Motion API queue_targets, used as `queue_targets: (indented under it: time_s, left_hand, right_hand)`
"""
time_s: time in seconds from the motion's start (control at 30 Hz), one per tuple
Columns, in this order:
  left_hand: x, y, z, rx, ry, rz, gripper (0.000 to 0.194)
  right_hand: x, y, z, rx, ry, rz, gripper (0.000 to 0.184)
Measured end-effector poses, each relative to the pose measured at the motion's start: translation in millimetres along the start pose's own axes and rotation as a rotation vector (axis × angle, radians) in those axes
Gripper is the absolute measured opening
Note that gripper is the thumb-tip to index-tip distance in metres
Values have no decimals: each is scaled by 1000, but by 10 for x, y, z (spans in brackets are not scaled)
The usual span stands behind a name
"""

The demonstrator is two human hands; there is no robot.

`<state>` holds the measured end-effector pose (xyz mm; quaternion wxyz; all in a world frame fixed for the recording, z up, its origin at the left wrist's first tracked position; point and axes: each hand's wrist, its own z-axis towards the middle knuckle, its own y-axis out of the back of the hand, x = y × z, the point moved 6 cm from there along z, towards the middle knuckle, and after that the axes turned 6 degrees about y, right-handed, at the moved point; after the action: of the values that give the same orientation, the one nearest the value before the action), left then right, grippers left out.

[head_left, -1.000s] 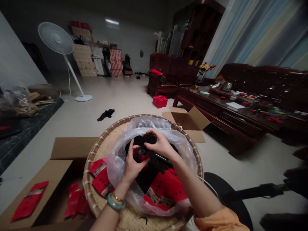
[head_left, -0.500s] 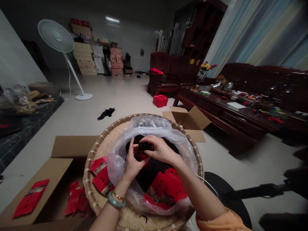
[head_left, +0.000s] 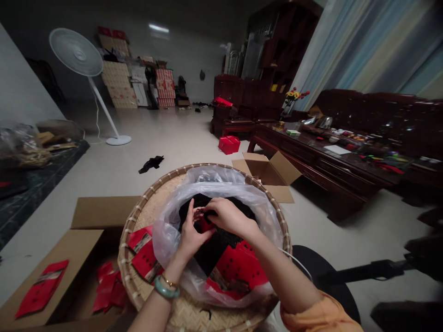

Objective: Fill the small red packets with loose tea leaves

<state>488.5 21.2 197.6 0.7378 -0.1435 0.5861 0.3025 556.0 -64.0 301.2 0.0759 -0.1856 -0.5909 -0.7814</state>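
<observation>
My left hand (head_left: 191,233), with a jade-green bangle and a gold bracelet at its wrist, is curved around a red packet (head_left: 206,224), most of it hidden by the hands. My right hand (head_left: 230,216) is at the packet's mouth with its fingers bent together on a bit of black stuff (head_left: 208,215). Both hands are over a clear plastic bag (head_left: 166,221) holding a heap of the black material (head_left: 211,253), its exact kind unclear. Several flat red packets (head_left: 238,272) with dark spots and a picture strip lie at the bag's near side.
A round woven bamboo tray (head_left: 187,318) carries the bag, with more red packets (head_left: 147,258) at its left. Left of it, an open carton (head_left: 83,244) contains red packets. Another open carton (head_left: 284,168) sits beyond, near a dark wooden table (head_left: 311,161). A black stand (head_left: 367,272) is at right.
My right hand has moved slightly down and over the packet's mouth, and less of the black clump shows between its fingers. My left hand stays around the packet.
</observation>
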Motion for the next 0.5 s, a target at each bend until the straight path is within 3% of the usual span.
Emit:
queue_targets:
  time_s: [0.17, 0.27, 0.43, 0.5]
  left_hand:
    - [0, 11, 4, 19, -8, -24, 104]
    - [-15, 35, 3, -8, -25, -16, 103]
    - [8, 37, -3, 8, -20, 9, 98]
    - [24, 31, -7, 30, -8, 23, 96]
  right_hand:
    - [-88, 60, -46, -226, -68, 431, 29]
    - [-171, 103, -131, -309, -109, 463, 28]
    - [-19, -49, -225, -15, 40, 132, 15]
    - [-6, -63, -246, -27, 24, 56, 21]
